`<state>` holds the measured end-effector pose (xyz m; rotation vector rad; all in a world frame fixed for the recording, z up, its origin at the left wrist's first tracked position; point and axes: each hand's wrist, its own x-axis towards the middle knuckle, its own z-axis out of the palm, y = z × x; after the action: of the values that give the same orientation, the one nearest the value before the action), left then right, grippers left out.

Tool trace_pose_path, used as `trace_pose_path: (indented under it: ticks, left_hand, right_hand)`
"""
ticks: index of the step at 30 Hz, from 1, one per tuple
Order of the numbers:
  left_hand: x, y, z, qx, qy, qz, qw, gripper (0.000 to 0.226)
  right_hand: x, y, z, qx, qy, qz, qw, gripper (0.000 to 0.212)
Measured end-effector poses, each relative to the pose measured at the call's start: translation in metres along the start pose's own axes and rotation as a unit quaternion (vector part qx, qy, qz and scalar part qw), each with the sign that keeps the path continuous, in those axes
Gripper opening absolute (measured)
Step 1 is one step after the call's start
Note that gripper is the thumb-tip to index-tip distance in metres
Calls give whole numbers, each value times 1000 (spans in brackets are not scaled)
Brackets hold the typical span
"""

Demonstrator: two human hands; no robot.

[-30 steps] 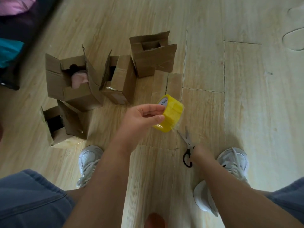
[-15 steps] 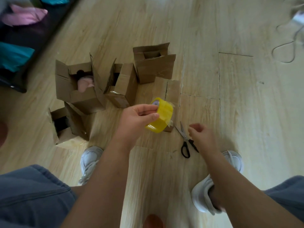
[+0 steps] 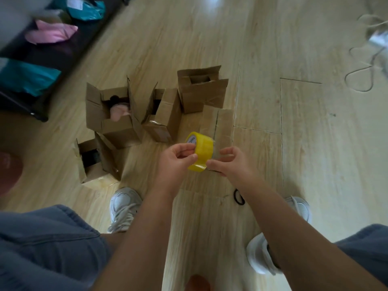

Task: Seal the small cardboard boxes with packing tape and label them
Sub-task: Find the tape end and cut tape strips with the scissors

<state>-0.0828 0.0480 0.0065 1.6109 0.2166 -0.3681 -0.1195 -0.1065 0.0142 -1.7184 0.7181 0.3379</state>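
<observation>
Tape roll pinched in left hand grip; right hand pinches its right edge; 5 cardboard boxes beyond, left.

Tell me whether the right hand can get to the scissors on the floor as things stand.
Probably yes: the scissors lie on bare floor just beneath the right forearm, one black handle loop showing, nothing on it. First the right hand must leave the tape roll that the left hand holds.

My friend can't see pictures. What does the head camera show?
A person's left hand holds a yellow roll of packing tape while the right hand picks at its edge. Cardboard boxes, most open, stand on the wooden floor; a black scissors handle shows beside the right arm.
</observation>
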Motion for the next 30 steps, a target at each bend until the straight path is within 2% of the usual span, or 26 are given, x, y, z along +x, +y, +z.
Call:
trace_pose_path:
  ticks: [7,14,21,23,27,30]
  left_hand:
    - [2,-1,2,20,-31,12,999,29]
    - [2,3,2,69,-80,27,994,26]
    - [2,6,-3,112,-121,34,986,30]
    - [1,5,-8,107,-126,25,986,29]
    - [-1,5,-10,102,-128,12,986,28]
    - [0,4,-8,99,-126,7,987,29]
  right_hand:
    - [-3,-10,-11,183,0,-11,983,18]
    - [3,-13,-25,358,44,-4,932,16]
    - [5,-17,-40,447,98,-29,889,17]
    - [6,-19,-51,442,104,-37,890,13]
    - [9,-17,-54,340,85,-60,935,16]
    - [9,-17,-53,332,92,-74,936,19]
